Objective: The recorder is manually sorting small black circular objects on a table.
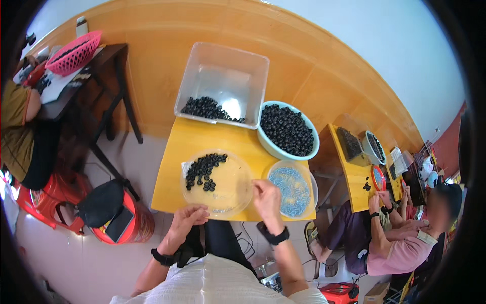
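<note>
At the near edge of the yellow table sits a round clear plastic tray (238,162), with a cluster of small black ring-shaped parts (201,169) on its left side. My left hand (188,223) is at the tray's near left rim, thumb and fingers pinched together; anything between them is too small to make out. Over the tray's right rim, my right hand (267,201) also has its fingertips pinched, and what they hold is hidden. Just right of that hand stands a round dish holding many small slim blue-grey pieces (291,190).
A clear bin (230,63) with black rings stands at the back, beside a light-blue basin (276,148) full of them. To the left are a red bucket (144,223) and a dark table (119,49) with a pink basket (91,43). A co-worker in pink (405,256) sits at right.
</note>
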### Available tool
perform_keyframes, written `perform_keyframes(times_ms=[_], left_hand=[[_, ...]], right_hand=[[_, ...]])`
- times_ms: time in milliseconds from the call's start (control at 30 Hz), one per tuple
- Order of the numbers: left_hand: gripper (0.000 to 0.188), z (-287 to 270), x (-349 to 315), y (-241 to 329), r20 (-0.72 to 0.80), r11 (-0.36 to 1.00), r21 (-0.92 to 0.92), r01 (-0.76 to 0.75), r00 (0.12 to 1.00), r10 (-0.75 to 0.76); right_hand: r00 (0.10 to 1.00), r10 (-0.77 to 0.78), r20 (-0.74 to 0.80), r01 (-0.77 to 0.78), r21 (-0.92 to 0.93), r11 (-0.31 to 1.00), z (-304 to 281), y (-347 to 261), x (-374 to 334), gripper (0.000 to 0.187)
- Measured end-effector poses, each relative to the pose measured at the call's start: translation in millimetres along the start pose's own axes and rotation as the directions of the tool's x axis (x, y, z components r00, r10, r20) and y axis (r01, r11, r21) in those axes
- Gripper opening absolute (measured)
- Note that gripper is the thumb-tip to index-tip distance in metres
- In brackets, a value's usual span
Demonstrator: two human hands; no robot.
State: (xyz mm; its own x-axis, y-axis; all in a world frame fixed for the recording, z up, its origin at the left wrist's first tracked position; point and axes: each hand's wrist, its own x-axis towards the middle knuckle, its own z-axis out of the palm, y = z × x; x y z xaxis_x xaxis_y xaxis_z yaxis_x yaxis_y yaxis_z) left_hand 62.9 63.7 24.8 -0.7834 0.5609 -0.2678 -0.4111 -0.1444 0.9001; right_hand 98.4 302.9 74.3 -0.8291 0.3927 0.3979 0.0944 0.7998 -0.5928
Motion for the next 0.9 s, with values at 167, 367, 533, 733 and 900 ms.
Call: perform_keyframes(times_ms=[167, 367, 533, 733, 900], left_hand=[[0.028, -1, 2, 8, -0.048, 0.999, -0.030, -0.042, 0.998, 0.041], [0.026, -13, -4, 11, -0.082, 1.000, -0.020, -0.021, 0.996, 0.019], [0.023, -16, -10, 5, -0.103, 0.999, -0.047, -0.027, 0.994, 0.022], [0.022, -17, -13, 4, -0.104, 0.998, -0.044, -0.034, 0.994, 0.030], [0.022, -17, -11, 5, -0.112, 0.998, -0.056, -0.036, 0.993, 0.029]], right_hand=[[1.000, 0.021, -0.005, -0.020, 0.186, 0.982, 32, 11, -45, 0.010], [0.992, 0.113, 0.057, -0.121, 0.149, 0.981, 36, 5, -39, 0.010], [0.988, -0.017, 0.152, 0.013, 0.023, 1.000, 57, -3, -32, 0.013], [0.964, -0.100, 0.247, 0.094, 0.035, 0.995, 77, -31, 0, 0.015], [0.928, -0.111, 0.356, 0.133, -0.038, 0.990, 96, -31, 4, 0.018]])
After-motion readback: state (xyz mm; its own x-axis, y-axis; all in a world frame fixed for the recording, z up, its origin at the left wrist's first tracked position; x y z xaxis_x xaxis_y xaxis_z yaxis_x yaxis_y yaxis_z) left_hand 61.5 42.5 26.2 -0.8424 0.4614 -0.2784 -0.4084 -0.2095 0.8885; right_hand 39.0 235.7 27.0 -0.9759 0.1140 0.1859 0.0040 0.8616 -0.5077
